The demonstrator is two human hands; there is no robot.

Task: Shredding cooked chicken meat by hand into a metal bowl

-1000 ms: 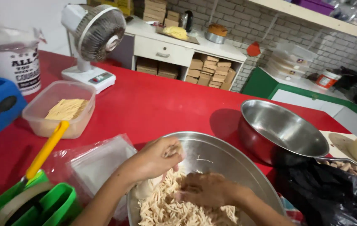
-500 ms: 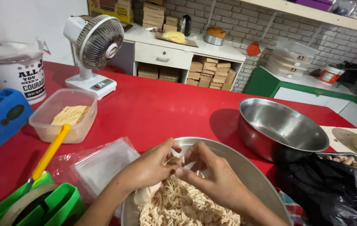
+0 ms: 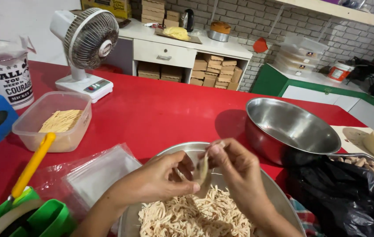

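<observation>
A red table [image 3: 152, 109] fills the frame. At bottom centre a wide metal tray [image 3: 279, 197] holds pale shredded strips [image 3: 187, 217]. An empty steel bowl [image 3: 292, 127] sits right of centre; a clear plastic tub [image 3: 53, 120] at left holds thin yellow sticks. Over the tray, the left hand [image 3: 156, 180] and right hand [image 3: 235, 171] are half curled, fingertips pinching one pale strip [image 3: 202, 169] between them
</observation>
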